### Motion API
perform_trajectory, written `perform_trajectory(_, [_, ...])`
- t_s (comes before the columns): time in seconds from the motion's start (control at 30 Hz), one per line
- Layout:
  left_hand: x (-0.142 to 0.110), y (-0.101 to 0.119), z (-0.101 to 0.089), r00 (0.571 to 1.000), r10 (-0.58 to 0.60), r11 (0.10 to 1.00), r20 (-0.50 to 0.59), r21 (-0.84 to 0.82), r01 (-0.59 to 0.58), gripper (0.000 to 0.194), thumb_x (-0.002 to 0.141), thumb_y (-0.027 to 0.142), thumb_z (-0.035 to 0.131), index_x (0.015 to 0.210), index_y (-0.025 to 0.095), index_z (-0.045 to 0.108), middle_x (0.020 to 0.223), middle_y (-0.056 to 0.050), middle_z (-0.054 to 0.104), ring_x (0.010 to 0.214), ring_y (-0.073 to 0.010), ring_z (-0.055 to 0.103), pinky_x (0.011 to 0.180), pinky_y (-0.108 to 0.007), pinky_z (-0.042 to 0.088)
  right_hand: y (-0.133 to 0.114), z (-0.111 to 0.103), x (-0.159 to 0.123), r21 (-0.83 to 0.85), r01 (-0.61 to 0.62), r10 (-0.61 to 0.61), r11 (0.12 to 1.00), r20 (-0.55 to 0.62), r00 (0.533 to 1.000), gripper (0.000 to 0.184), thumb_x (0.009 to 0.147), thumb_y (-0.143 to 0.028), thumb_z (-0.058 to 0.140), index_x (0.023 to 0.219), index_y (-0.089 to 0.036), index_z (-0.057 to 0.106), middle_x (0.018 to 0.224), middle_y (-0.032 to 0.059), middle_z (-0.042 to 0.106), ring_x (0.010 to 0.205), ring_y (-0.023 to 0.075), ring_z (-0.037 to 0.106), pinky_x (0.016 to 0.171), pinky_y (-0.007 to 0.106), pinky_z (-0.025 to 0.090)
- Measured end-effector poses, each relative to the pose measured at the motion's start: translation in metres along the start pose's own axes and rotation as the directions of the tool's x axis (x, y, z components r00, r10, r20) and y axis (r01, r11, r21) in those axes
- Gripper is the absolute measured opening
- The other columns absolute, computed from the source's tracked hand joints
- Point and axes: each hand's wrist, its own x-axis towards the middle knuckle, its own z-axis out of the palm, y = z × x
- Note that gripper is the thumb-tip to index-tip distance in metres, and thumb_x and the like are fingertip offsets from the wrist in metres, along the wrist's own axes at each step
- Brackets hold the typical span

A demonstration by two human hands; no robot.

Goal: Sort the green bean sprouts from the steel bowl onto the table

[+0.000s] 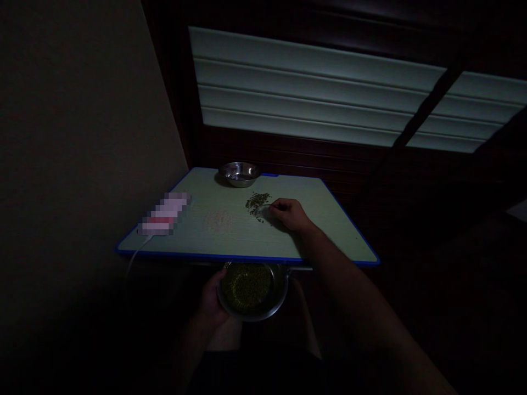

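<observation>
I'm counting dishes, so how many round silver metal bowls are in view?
2. One bowl stands near the far edge of the pale green, blue-edged tabletop; a second bowl, holding greenish grains, is in the left hand at the near edge. Darkness may hide more.

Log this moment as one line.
left hand: gripping round silver metal bowl of green grains; right hand: at dark-green grain pile, grip unclear; surface: pale-green blue-edged tabletop; far edge: second silver metal bowl

Free room lies on the table (331,216) right of centre frame, beside the right hand (290,214); a bowl (240,174) obstructs just above centre, a phone (165,214) and wall (88,131) at left.
</observation>
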Motion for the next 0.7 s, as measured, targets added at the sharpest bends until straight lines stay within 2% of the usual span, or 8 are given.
perform_trajectory(0.17, [0.001, 0.000, -0.003, 1.000, 0.003, 1.000, -0.002, 0.004, -0.003, 0.021, 0.081, 0.018, 0.054, 0.089, 0.016, 0.074, 0.081, -0.008, 0.079, 0.081, -0.0249, 0.073, 0.093, -0.043, 0.050, -0.002, -0.001, -0.001, 0.002, -0.025, 0.025, 1.000, 0.007, 1.000, 0.027, 0.069, -0.041, 0.062, 0.070, -0.015, 0.067, 0.064, 0.0013, 0.063, 0.061, 0.0123, 0.053, 0.060, 0.025, 0.042])
perform_trajectory(0.3, [0.000, 0.000, -0.002, 0.999, 0.020, 1.000, -0.037, 0.009, -0.019, 0.021, 0.080, 0.018, 0.055, 0.089, 0.014, 0.074, 0.081, -0.009, 0.078, 0.080, -0.0253, 0.073, 0.092, -0.043, 0.051, -0.003, -0.001, -0.001, 0.006, -0.009, 0.009, 1.000, 0.004, 1.000, 0.027, 0.069, -0.041, 0.062, 0.071, -0.015, 0.067, 0.067, 0.0016, 0.064, 0.064, 0.0128, 0.055, 0.063, 0.026, 0.043])
perform_trajectory(0.43, [-0.001, 0.000, 0.001, 0.999, 0.025, 1.000, -0.024, 0.015, -0.025, 0.023, 0.080, 0.018, 0.054, 0.092, 0.015, 0.074, 0.079, -0.008, 0.078, 0.082, -0.0267, 0.073, 0.092, -0.045, 0.050, -0.002, 0.000, -0.001, 0.016, -0.006, 0.006, 1.000, 0.026, 1.000, 0.027, 0.070, -0.041, 0.064, 0.073, -0.015, 0.069, 0.069, 0.0024, 0.066, 0.065, 0.0130, 0.056, 0.065, 0.026, 0.044])
perform_trajectory(0.63, [-0.005, 0.000, 0.009, 0.992, 0.021, 0.999, -0.123, 0.044, -0.016, 0.021, 0.081, 0.017, 0.052, 0.078, 0.014, 0.072, 0.072, -0.008, 0.077, 0.071, -0.0242, 0.073, 0.089, -0.044, 0.052, -0.004, 0.001, -0.002, 0.114, -0.087, 0.074, 0.990, 0.110, 0.991, 0.031, 0.066, -0.045, 0.069, 0.073, -0.014, 0.069, 0.066, 0.0015, 0.064, 0.060, 0.0113, 0.052, 0.060, 0.025, 0.042])
perform_trajectory(0.7, [-0.006, 0.000, 0.010, 0.993, 0.021, 0.999, -0.116, 0.049, -0.015, 0.021, 0.082, 0.018, 0.052, 0.079, 0.015, 0.072, 0.072, -0.008, 0.077, 0.073, -0.0245, 0.073, 0.090, -0.044, 0.052, -0.005, 0.000, -0.003, 0.134, -0.088, 0.070, 0.987, 0.133, 0.989, 0.032, 0.064, -0.045, 0.071, 0.072, -0.014, 0.069, 0.066, 0.0019, 0.065, 0.060, 0.0113, 0.052, 0.060, 0.026, 0.042])
